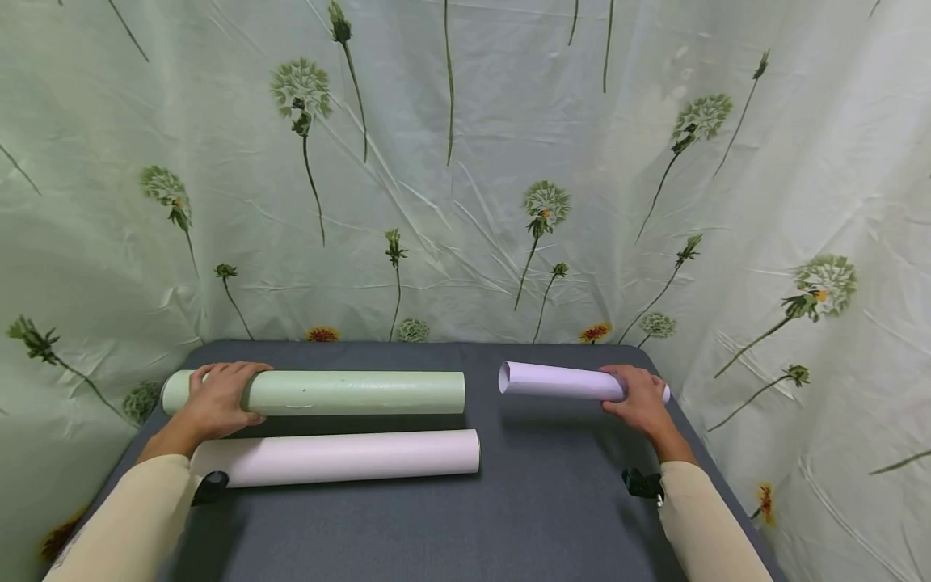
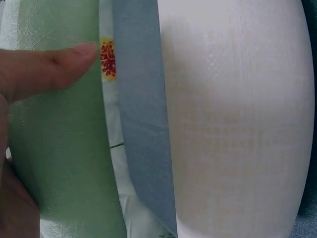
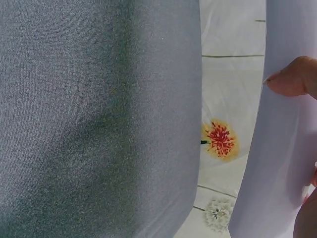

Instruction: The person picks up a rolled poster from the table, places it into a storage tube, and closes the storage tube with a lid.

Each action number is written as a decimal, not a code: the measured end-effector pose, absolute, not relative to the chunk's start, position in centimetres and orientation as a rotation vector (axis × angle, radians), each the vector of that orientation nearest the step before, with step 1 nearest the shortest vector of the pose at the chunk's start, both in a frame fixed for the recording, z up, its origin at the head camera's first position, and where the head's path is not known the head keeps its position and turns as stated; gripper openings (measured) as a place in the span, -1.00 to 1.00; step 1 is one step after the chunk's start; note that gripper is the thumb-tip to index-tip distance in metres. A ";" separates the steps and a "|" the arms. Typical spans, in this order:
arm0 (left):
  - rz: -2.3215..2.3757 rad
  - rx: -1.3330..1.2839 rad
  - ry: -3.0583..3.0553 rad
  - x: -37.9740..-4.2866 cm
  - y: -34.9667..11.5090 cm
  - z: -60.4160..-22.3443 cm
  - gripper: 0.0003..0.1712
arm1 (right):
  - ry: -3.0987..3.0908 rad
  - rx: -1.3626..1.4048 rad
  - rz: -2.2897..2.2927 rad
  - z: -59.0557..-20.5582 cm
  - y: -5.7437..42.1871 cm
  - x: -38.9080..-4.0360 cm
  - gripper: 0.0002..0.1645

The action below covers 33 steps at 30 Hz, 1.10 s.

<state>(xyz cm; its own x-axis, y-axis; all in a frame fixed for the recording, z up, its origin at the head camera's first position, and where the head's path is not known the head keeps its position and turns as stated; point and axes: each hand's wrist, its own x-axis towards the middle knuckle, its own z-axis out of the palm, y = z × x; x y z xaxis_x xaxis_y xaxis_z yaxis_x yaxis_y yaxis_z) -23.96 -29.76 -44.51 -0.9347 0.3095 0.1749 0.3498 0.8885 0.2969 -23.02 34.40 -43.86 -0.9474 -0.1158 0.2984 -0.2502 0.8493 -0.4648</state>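
My left hand (image 1: 218, 398) grips a thick pale green roll (image 1: 356, 393) near its left end, fingers over the top. In the left wrist view the thumb (image 2: 72, 62) lies along the near side of the green roll (image 2: 64, 158). In front of it a pinkish-white roll (image 1: 349, 457) lies on the table, partly behind the left wrist. At the right, my right hand (image 1: 640, 398) holds a thinner lavender paper roll (image 1: 556, 381) near its right end, apart from the table with a shadow below. Its open left end faces the middle. The right wrist view shows the thumb on the lavender roll (image 3: 277, 144).
A dark grey cloth covers the table (image 1: 553, 501). Behind and around it hangs a pale curtain (image 1: 465, 202) printed with dandelions. A gap separates the green roll's right end from the lavender roll.
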 end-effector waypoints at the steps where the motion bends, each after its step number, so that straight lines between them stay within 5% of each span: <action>1: -0.482 -0.522 -2.930 -23.9 -29.7 -44.4 -0.17 | -2.767 0.276 0.751 -43.8 34.3 -23.0 -0.43; 33: -0.415 -0.546 -2.854 -23.7 -29.4 -43.0 -0.14 | -2.767 0.306 0.766 -44.1 31.7 -24.4 -0.43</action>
